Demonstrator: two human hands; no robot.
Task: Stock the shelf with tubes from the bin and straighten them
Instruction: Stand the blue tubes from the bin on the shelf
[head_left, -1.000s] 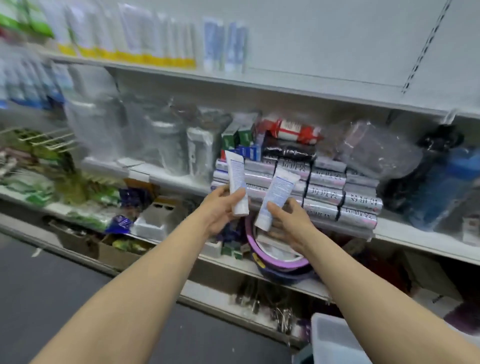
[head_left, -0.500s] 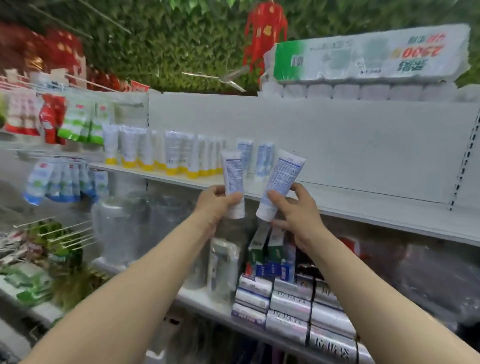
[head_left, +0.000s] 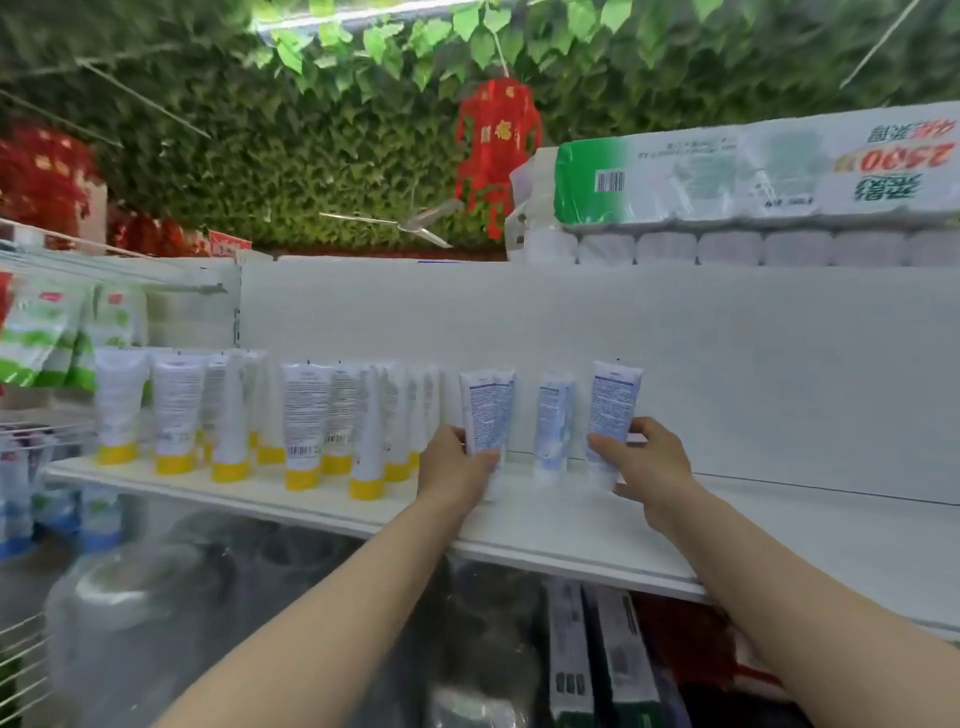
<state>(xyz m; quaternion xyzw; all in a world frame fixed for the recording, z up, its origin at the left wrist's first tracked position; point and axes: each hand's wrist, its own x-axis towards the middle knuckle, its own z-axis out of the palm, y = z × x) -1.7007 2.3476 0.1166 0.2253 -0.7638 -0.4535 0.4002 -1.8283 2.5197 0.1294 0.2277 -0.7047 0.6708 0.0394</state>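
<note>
My left hand (head_left: 457, 467) grips a white-and-blue tube (head_left: 487, 410) that stands upright, cap down, on the white shelf (head_left: 753, 535). My right hand (head_left: 647, 467) grips a second white-and-blue tube (head_left: 613, 410), also upright on the shelf, further right. Between them a third blue-and-white tube (head_left: 553, 421) stands free near the back panel. To the left, several white tubes with yellow caps (head_left: 306, 421) stand in rows. The bin is out of view.
A white back panel (head_left: 727, 364) rises behind the shelf, whose right half is bare. Packs of toilet rolls (head_left: 753, 197) lie on top. Green-and-white pouches (head_left: 47, 338) hang at far left. Plastic-wrapped goods (head_left: 135, 613) and boxes (head_left: 597, 660) fill the shelf below.
Both hands have risen from the lower shelf to the upper one, carrying a tube each, and the tubes now stand on the shelf surface. The view has tilted upward.
</note>
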